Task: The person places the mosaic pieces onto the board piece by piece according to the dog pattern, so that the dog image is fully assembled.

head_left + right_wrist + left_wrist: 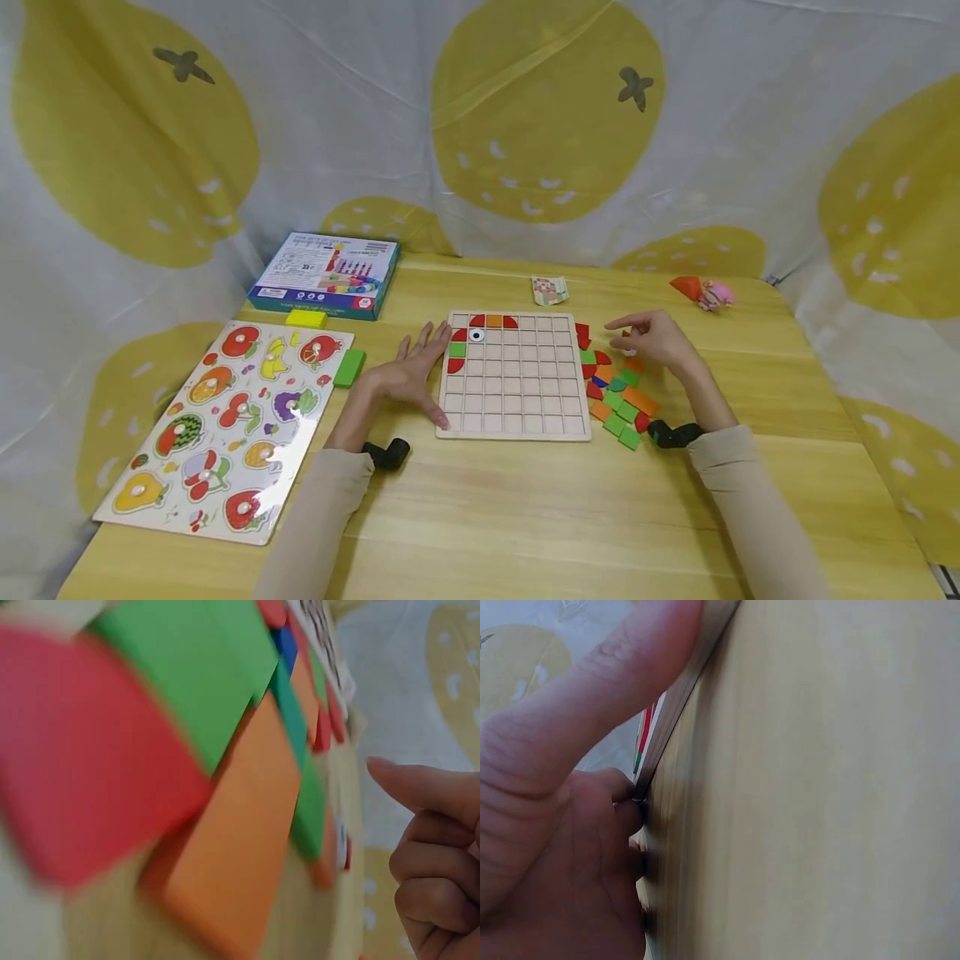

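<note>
Left hand (pixel 408 375), spread, should steady grid board (pixel 517 367) at 9 o'clock; right hand (pixel 654 337), index-thumb parted, should edge-pinch loose blocks (pixel 640 402), 3 o'clock.

fruit puzzle board (pixel 150 521) lying on the left of the table (pixel 487 517), printed box (pixel 322 275) behind it, plus a yellow block (pixel 307 318) and a green block (pixel 349 367), little pink toy (pixel 716 295) near the back right, lemony curtain (pixel 375 100) all around

The right wrist view blurs a red block (pixel 97 765). The box (pixel 318 271) has lettering too small to read.
</note>
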The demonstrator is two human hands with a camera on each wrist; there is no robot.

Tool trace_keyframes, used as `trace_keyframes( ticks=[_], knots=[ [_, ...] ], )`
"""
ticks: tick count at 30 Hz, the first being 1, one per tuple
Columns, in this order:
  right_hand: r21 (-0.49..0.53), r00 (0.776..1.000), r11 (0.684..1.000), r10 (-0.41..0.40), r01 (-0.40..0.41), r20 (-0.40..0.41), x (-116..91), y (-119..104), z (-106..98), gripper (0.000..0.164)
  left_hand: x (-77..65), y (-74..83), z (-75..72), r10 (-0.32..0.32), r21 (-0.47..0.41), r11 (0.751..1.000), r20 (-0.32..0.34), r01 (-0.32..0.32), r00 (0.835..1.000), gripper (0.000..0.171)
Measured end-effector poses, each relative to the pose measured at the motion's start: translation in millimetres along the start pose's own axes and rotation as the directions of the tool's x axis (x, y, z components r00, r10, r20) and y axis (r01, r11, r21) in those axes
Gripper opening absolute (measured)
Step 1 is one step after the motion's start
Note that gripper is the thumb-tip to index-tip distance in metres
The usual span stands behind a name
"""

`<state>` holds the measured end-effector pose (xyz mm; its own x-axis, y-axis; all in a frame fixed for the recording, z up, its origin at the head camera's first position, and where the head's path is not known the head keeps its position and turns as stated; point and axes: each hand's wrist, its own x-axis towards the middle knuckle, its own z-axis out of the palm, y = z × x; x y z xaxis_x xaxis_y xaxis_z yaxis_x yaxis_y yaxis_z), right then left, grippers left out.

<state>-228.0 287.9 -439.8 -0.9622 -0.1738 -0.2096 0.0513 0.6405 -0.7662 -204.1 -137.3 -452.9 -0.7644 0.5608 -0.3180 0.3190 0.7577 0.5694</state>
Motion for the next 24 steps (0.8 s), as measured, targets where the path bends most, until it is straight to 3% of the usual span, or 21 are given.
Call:
trace_keyframes(
  ticks=[10,17,24],
  knots=[
    [-0.01,0.997,0.999,0.045,-0.046,-0.058,-18,27,-14,0.037,0.5,-3.3,-0.3,-0.005,0.014,1.0,0.003,0.005,1.0,0.15],
    [-0.02,0.996,0.998,0.057,-0.058,-0.073,-5,30,-19,0.038,-3.6,-3.9,-1.3,-0.026,0.013,1.0,0.012,0.025,1.0,0.148],
    [0.099,0.995,0.992,0.067,-0.075,0.08,21,42,-28,0.041,-1.5,-2.4,-1.4,0.001,0.025,1.0,-0.003,-0.001,1.0,0.147]
  ],
)
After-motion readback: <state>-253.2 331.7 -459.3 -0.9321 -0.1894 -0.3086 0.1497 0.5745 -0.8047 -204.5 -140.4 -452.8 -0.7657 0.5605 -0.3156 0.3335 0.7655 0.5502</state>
